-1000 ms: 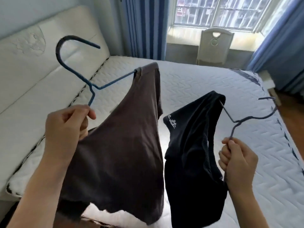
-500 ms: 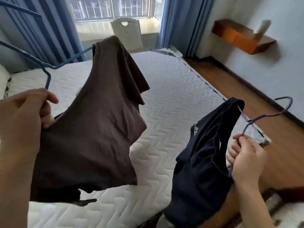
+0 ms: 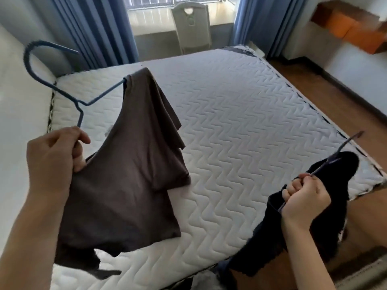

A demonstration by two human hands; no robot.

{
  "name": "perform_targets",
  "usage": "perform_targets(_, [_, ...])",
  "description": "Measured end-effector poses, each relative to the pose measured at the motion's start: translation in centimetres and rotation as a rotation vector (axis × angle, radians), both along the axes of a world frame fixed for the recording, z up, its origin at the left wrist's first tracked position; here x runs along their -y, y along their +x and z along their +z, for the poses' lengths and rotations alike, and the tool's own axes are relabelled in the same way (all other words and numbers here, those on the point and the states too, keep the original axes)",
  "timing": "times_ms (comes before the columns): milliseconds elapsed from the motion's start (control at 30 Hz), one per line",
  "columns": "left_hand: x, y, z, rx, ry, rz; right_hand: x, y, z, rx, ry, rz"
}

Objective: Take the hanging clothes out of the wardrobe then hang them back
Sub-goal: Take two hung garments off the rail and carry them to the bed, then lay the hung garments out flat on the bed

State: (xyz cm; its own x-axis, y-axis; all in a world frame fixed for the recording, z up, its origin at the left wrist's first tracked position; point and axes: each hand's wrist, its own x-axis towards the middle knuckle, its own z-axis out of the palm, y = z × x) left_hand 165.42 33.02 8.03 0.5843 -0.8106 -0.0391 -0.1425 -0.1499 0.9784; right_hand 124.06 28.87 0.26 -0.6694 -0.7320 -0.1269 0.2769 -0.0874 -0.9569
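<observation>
Clothes are out of the wardrobe and held over the bed (image 3: 251,122): a brown shirt (image 3: 129,185) on a blue hanger (image 3: 78,102) and a black garment (image 3: 272,237) on a dark hanger (image 3: 354,137). The left hand (image 3: 54,155) is curled round the blue hanger's stem and shoulder, with the hook pointing up and away. The shirt is draped over the hanger's far arm, and its lower part hangs close to the mattress; whether it touches is unclear. The right hand (image 3: 303,197) is fisted round the dark hanger's wire at the bed's near right corner. That hook tilts up to the right, and the black garment hangs below the fist. The hands are well apart, each clamped on its own hanger. Beyond the bed stand a pale chair (image 3: 192,28) and blue curtains (image 3: 94,28) under a window. An orange shelf (image 3: 345,32) is fixed to the right wall above the wooden floor (image 3: 335,91).
</observation>
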Motion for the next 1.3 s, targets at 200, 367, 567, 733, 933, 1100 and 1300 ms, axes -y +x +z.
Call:
perform_targets(200, [4.2, -0.5, -7.3, 0.102, -0.011, 0.192, 10.2, 6.4, -11.2, 0.044, 0.150, 0.055])
perform_targets(367, [10.9, -0.5, -18.2, 0.303, 0.163, 0.189, 18.9, 12.1, -23.3, 0.067, 0.282, 0.159])
perform_targets(567, [17.7, -0.7, -32.8, 0.274, 0.259, 0.263, 26.5, 17.0, -35.4, 0.074, 0.374, 0.292])
perform_targets(733, [20.7, 0.0, -41.2, 0.276, 0.257, 0.290, 33.4, 21.4, -41.5, 0.019, 0.393, 0.306])
perform_targets(933, [21.0, 1.3, -48.0, 0.214, 0.301, 0.264, 40.6, 25.9, -46.8, -0.034, 0.388, 0.288])
perform_targets(1100, [21.3, 1.9, -50.7, 0.090, 0.269, 0.307, 44.1, 27.6, -50.7, -0.109, 0.390, 0.295])
perform_targets(1300, [21.1, 2.0, -52.5, 0.077, 0.253, 0.272, 45.9, 27.0, -55.1, -0.287, 0.577, 0.403])
